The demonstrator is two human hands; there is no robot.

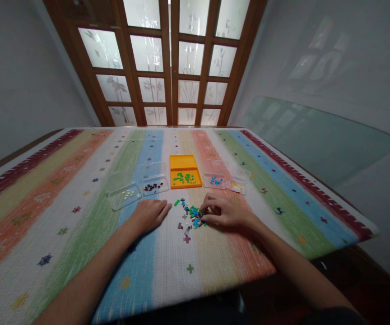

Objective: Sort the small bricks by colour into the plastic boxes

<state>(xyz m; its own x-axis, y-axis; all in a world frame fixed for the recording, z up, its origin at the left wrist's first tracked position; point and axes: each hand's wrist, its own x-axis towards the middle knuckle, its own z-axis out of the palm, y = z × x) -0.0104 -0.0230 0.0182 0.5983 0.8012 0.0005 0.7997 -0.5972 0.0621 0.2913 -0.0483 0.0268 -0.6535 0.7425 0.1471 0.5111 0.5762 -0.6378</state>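
A loose pile of small building bricks, mostly blue, green and dark brown, lies on the tablecloth between my hands. My right hand reaches into its right side. Thumb and forefinger are a little apart, their tips touching the bricks; no brick is plainly gripped. On the pile's left, my left hand rests on the cloth with its fingers curled together, and nothing shows in it. Near its fingertips lies a green brick. A greyish piece and a small brown piece lie at the pile's near edge.
Beyond the pile stands an open yellow case holding green bricks. Clear boxes flank it: one with cream pieces, one with dark brown pieces, one with blue pieces, one with yellow pieces. A striped tablecloth covers the table.
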